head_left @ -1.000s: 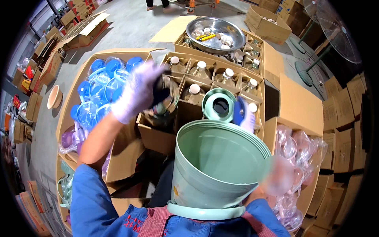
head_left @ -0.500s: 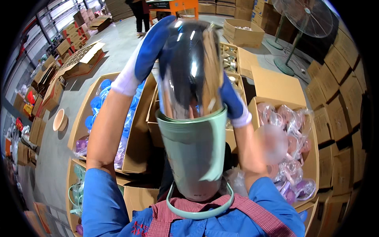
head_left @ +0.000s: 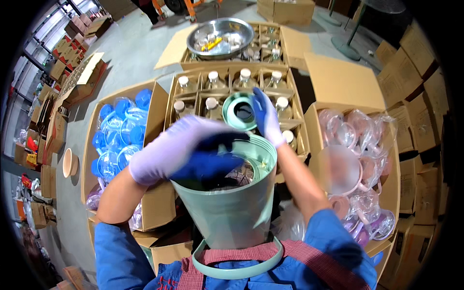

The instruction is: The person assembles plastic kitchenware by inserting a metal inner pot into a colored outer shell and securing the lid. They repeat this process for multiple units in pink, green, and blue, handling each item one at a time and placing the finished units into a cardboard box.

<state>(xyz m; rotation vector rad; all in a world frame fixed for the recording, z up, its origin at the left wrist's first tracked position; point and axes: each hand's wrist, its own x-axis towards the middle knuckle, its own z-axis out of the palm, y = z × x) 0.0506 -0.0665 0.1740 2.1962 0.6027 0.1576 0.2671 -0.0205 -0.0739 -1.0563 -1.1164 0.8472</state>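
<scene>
A pale green thermos shell [head_left: 227, 212] with a carrying handle stands upright against my chest. Over its mouth is my left hand [head_left: 193, 150], in a white and blue glove and blurred by motion. Its fingers look apart, and I see nothing held. Part of the opening is hidden behind it; a ring-shaped edge shows inside. Farther out, my right hand [head_left: 266, 113], gloved too, has its fingers along the right edge of a green ring-shaped collar [head_left: 232, 116] and appears to grip it, with the thumb hidden. Behind the collar lies a divided carton [head_left: 170, 108] of white-capped bottles [head_left: 213, 82].
On the left, a carton [head_left: 159, 104] holds blue bagged parts [head_left: 126, 125]; on the right, another [head_left: 394, 193] holds pink and purple ones [head_left: 345, 176]. A metal bowl [head_left: 203, 52] with small pieces rests on the far carton. A tan bucket [head_left: 70, 162] stands on the floor.
My hands have left the tall silvery liner that stuck up from the shell; it no longer stands above the rim. My right hand has moved out to the green collar, my left down over the mouth.
</scene>
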